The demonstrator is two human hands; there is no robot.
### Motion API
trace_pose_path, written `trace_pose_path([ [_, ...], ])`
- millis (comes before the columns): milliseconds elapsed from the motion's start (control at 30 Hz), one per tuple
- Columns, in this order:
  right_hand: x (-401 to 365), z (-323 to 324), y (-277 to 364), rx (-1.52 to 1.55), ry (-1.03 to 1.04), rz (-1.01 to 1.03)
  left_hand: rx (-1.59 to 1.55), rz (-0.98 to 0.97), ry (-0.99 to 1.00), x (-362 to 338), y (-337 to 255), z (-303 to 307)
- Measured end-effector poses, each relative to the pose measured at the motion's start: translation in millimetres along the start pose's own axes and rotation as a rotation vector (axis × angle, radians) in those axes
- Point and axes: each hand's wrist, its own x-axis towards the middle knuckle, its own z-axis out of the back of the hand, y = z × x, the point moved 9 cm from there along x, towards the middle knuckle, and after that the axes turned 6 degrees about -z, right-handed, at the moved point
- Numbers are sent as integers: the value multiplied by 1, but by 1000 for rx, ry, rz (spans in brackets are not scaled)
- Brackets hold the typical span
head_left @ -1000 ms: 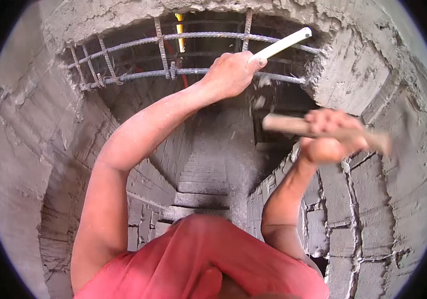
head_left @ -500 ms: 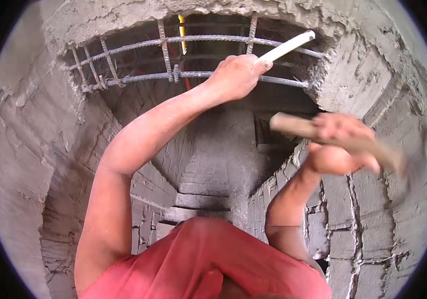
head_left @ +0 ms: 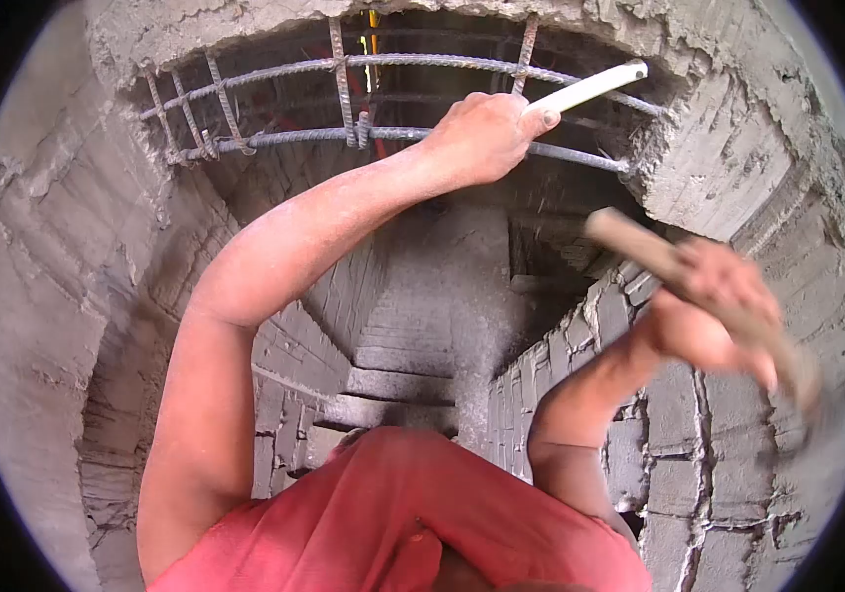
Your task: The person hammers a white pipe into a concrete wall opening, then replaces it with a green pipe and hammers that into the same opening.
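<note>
I see the left hand [head_left: 487, 133] closed tight round the lower end of the white rod [head_left: 590, 87], arm stretched up. The rod slants up-right w/ its tip by the broken concrete edge [head_left: 709, 168]; can't tell if it touches. Vs half a sec ago the grip is the same, but hand and rod sit a bit higher and further right in view.

The right hand [head_left: 714, 306] is fisted round the wooden handle [head_left: 635, 242], blurred w/ motion. It has dropped lower and swung right since the earlier frame. The handle was near level then; now it tilts steeply, butt end up-left, far end down-right toward the block wall [head_left: 679, 464], well apart from the rod. The tool head is too smeared to make out.

Behind the left hand the rebar grid [head_left: 274, 138] spans the opening; it too sits higher in view than before. Red shirt [head_left: 393, 513] runs along the bottom, approx unchanged.
</note>
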Motion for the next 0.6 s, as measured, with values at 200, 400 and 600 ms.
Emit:
trace_pose_path([
  [200, -21, 46, -58, -492, 1, 206, 22, 27, 2, 2, 1, -5],
  [400, -43, 36, -108, -140, -163, -443, 51, -32, -52, -3, 4, 4],
  [600, -9, 1, 9, -169, 160, 254, 42, 30, -23, -1, 23, 8],
])
